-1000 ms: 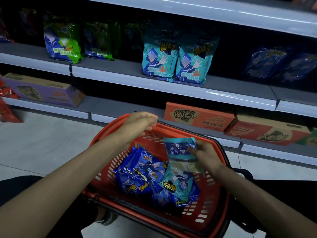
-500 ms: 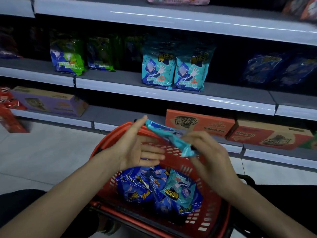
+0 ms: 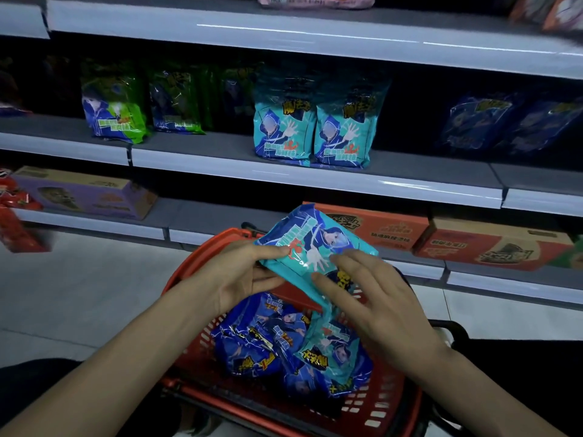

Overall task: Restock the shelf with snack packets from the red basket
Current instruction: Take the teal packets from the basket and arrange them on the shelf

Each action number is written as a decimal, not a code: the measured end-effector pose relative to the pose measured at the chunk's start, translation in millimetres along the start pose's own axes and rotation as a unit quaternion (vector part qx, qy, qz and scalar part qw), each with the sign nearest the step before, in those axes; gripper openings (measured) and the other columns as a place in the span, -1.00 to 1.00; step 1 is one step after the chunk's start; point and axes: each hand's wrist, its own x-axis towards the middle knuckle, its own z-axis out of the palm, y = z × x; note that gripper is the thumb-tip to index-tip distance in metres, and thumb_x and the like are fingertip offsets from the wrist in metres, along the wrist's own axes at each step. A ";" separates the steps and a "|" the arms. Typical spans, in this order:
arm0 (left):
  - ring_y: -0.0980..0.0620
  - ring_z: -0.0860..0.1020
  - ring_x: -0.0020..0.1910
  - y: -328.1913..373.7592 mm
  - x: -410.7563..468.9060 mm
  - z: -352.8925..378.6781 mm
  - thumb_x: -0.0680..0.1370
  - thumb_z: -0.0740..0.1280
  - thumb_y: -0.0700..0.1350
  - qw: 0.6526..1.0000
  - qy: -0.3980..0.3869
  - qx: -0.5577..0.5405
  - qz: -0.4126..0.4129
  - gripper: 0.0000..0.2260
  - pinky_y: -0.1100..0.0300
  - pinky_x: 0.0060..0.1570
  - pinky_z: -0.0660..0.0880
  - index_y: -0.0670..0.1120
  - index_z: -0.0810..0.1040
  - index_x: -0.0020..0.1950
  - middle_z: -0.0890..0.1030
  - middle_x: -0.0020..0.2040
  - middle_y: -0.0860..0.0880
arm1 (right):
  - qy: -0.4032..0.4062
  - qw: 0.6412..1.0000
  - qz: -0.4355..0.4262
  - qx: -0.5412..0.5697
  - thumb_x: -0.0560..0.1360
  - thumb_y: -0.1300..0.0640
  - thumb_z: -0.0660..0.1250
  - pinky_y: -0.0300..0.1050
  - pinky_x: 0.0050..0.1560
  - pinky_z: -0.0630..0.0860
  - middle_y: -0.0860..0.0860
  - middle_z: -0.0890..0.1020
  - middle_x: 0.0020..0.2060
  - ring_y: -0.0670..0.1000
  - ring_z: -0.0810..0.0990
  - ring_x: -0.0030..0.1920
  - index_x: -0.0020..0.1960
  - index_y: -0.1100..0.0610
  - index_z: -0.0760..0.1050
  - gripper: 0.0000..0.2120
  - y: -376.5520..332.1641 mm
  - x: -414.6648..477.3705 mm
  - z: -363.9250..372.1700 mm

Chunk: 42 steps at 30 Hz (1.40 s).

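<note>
Teal packet (image 3: 310,247) in left hand (image 3: 233,272)

Part of my left hand (image 3: 233,272) slipped out of sight beneath the teal foil snack packet (image 3: 315,244), and my right hand (image 3: 372,298) covered its near corner. The pink plastic packet (image 3: 315,0) on the white top shelf (image 3: 284,36) was cut off above. Dark blue foil packets (image 3: 504,124) at the grey middle shelf's (image 3: 315,181) right end sat shadowed, print unreadable. Glossy red packets (image 3: 19,222) at the left edge were blurred.

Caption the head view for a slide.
Left hand grips and right hand steadies a teal snack packet over the red basket, below two matching packets on the shelf.
</note>
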 end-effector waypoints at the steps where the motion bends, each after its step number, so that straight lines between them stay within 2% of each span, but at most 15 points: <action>1: -0.10 0.74 0.08 0.4 0.3 0.3 0.54 0.48 -0.21 1.000 0.004 -0.012 0.015 -0.74 0.13 -0.02 0.70 -0.23 0.62 0.22 0.74 0.13 -0.19 | -0.007 0.999 0.046 0.010 0.38 0.23 0.60 0.14 0.39 0.41 0.20 0.44 0.40 0.24 0.41 0.42 0.51 0.07 0.38 -0.24 0.9 0.1 -1.1; 3: -0.10 0.74 0.06 0.7 1.0 1.5 0.53 0.49 -0.23 0.998 0.017 -0.049 0.040 -0.64 0.15 -0.09 0.70 -0.26 0.56 0.29 0.74 0.12 -0.21 | 0.023 0.987 0.146 0.065 0.36 0.34 0.51 0.12 0.34 0.46 0.17 0.42 0.40 0.21 0.39 0.42 0.49 0.08 0.38 -0.26 -1.3 3.4 -6.8; 6: -0.12 0.74 0.09 -2.4 2.6 4.8 0.49 0.52 -0.25 0.989 0.028 -0.130 0.065 -0.40 0.14 -0.12 0.69 -0.24 0.40 0.48 0.73 0.12 -0.22 | 0.079 0.923 0.311 0.214 0.43 0.42 0.34 -0.33 0.38 0.30 0.00 0.46 0.33 -0.01 0.40 0.38 0.42 0.06 0.41 -0.40 -6.9 9.7 -16.7; 8: -0.12 0.74 0.08 -7.0 3.1 9.2 0.46 0.51 -0.28 0.982 0.026 -0.174 0.071 -0.46 0.10 -0.07 0.71 -0.23 0.45 0.41 0.74 0.11 -0.22 | 0.102 0.833 0.419 0.347 0.52 0.29 0.32 -0.31 0.28 0.42 -0.12 0.52 0.24 -0.12 0.48 0.31 0.31 -0.03 0.42 -0.58 -10.0 14.3 -22.4; 11: -0.12 0.73 0.09 -15.2 0.5 20.4 0.45 0.46 -0.33 0.972 0.008 -0.228 0.061 -0.66 0.02 0.06 0.69 -0.20 0.54 0.21 0.71 0.17 -0.24 | 0.109 0.669 0.537 0.503 0.58 0.07 0.42 -0.13 0.08 0.61 -0.07 0.67 0.04 -0.07 0.66 0.13 0.16 -0.01 0.46 -0.79 -8.0 24.3 -26.1; 14: -0.15 0.74 0.08 -22.9 -3.2 34.3 0.43 0.44 -0.37 0.964 -0.022 -0.263 0.042 -0.60 0.00 0.01 0.71 -0.25 0.53 0.25 0.69 0.20 -0.27 | 0.100 0.545 0.580 0.597 0.51 -0.03 0.51 -0.04 0.00 0.70 0.04 0.75 0.01 0.03 0.76 0.02 0.20 0.10 0.49 -0.63 -4.2 37.1 -28.8; 16: -0.16 0.73 0.10 -29.1 -5.5 43.9 0.44 0.43 -0.38 0.968 -0.041 -0.244 0.037 -0.59 0.01 0.00 0.71 -0.25 0.54 0.29 0.72 0.16 -0.24 | 0.109 0.505 0.576 0.633 0.49 0.03 0.54 0.00 0.00 0.72 0.09 0.77 0.00 0.10 0.77 -0.01 0.23 0.14 0.53 -0.61 -3.5 44.4 -33.0; 22: -0.14 0.70 0.19 -40.5 -5.0 56.4 0.47 0.49 -0.27 0.987 -0.072 -0.131 0.064 -0.59 -0.05 0.23 0.58 -0.14 0.58 0.32 0.71 0.22 -0.15 | 0.112 0.457 0.556 0.685 0.48 0.19 0.53 0.28 0.08 0.68 0.22 0.75 0.04 0.28 0.75 0.03 0.21 0.18 0.61 -0.68 12.2 45.2 -45.5; 24: -0.11 0.70 0.16 -36.7 -2.1 51.2 0.45 0.55 -0.14 0.988 -0.065 -0.115 0.080 -0.53 -0.07 0.29 0.55 -0.14 0.55 0.33 0.70 0.23 -0.13 | 0.111 0.468 0.545 0.687 0.46 0.23 0.54 0.34 0.19 0.62 0.22 0.74 0.08 0.29 0.73 0.09 0.23 0.20 0.61 -0.64 22.4 44.0 -47.8; 27: -0.01 0.69 0.20 -27.2 2.2 39.7 0.41 0.59 0.03 0.990 0.010 -0.061 0.128 -0.39 -0.06 0.39 0.48 -0.01 0.51 0.43 0.72 0.22 -0.02 | 0.118 0.485 0.531 0.685 0.42 0.25 0.57 0.39 0.27 0.55 0.23 0.73 0.10 0.32 0.71 0.13 0.23 0.22 0.61 -0.60 37.4 41.6 -49.5; 30: 0.16 0.67 0.19 -17.6 0.3 32.2 0.42 0.53 0.10 0.974 0.079 0.020 0.209 -0.45 0.14 0.26 0.53 0.15 0.53 0.39 0.69 0.23 0.11 | 0.121 0.493 0.515 0.691 0.42 0.28 0.54 0.37 0.25 0.57 0.23 0.73 0.10 0.32 0.71 0.11 0.25 0.24 0.58 -0.59 45.5 39.6 -52.2; 33: 0.33 0.61 0.19 -10.6 -2.5 30.6 0.50 0.51 0.06 0.954 0.084 0.096 0.272 -0.50 0.40 0.01 0.50 0.21 0.50 0.42 0.62 0.29 0.21 | 0.126 0.513 0.513 0.677 0.42 0.27 0.54 0.38 0.21 0.60 0.22 0.74 0.07 0.32 0.72 0.10 0.25 0.26 0.57 -0.58 47.0 37.2 -50.5; 35: 0.34 0.60 0.19 -9.4 -2.7 32.3 0.53 0.51 0.02 0.945 0.071 0.127 0.293 -0.52 0.39 0.01 0.51 0.22 0.50 0.43 0.59 0.30 0.25 | 0.111 0.522 0.514 0.672 0.46 0.26 0.53 0.39 0.18 0.61 0.22 0.74 0.07 0.32 0.73 0.07 0.26 0.25 0.56 -0.61 45.4 36.1 -47.6; 37: 0.25 0.63 0.20 -11.7 -1.6 35.1 0.50 0.53 0.00 0.940 0.056 0.148 0.303 -0.54 0.34 0.01 0.58 0.17 0.56 0.39 0.63 0.27 0.22 | 0.096 0.522 0.514 0.673 0.48 0.24 0.52 0.36 0.15 0.63 0.21 0.74 0.07 0.31 0.74 0.06 0.28 0.24 0.54 -0.61 42.7 36.1 -45.6; 42: 0.12 0.69 0.02 -23.1 5.3 43.0 0.43 0.59 -0.01 0.938 0.072 0.181 0.287 -0.64 0.28 -0.05 0.63 0.06 0.66 0.20 0.73 0.05 0.08 | 0.080 0.531 0.515 0.668 0.51 0.21 0.50 0.30 0.11 0.65 0.19 0.75 0.06 0.28 0.75 0.03 0.28 0.22 0.54 -0.63 35.7 36.8 -39.1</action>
